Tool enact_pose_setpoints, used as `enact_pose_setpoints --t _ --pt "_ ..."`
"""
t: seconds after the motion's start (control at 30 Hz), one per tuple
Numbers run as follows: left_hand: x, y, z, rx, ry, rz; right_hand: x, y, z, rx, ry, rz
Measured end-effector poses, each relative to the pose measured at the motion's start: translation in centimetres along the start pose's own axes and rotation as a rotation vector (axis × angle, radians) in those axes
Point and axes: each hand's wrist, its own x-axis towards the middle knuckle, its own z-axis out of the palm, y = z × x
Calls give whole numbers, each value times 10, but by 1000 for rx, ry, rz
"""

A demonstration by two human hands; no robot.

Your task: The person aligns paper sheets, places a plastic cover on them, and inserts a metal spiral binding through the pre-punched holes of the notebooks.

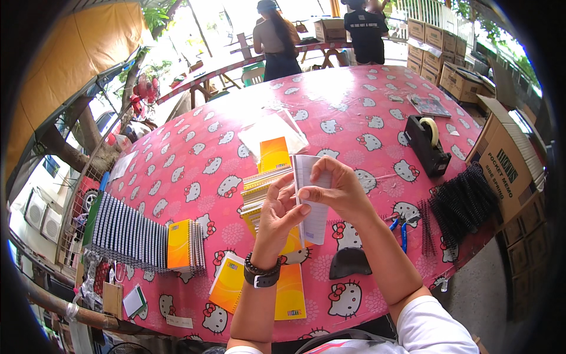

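Upright over the middle of the table, a small memo pad (314,221) shows its lined white pages. My left hand (279,209) is closed at its left edge, thumb against the pages. The thumb and curled fingers of my right hand (337,187) pinch its upper part. Just behind my left hand rises a stack of yellow and white pads (253,192), with a yellow-orange pad (274,153) at its far end. Below my wrists lie a tilted yellow-orange notebook (227,284) and another yellow-orange one (290,293), partly hidden by my left forearm.
Left stands a long row of spiral-bound pads (130,230), ending in yellow-covered ones (183,245). Right are blue-handled pliers (403,230), black spiral coils (463,203), a tape dispenser (427,147) and a cardboard box (507,165). A curved black piece (349,263) lies nearer. Two people stand beyond.
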Motion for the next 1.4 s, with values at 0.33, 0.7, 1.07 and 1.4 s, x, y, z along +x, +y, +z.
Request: enact_pose_setpoints --t 0.33,0.7,1.07,1.4 --pt "0 -1 -1 -12 9 10 0 0 0 -38 9 5" --pt "1 0 2 33 18 7 1 5 -2 -107 10 2" --pt "1 0 2 20 16 1 0 5 -2 -114 30 -11" --pt "0 -1 -1 25 26 0 1 3 0 -100 46 -34"
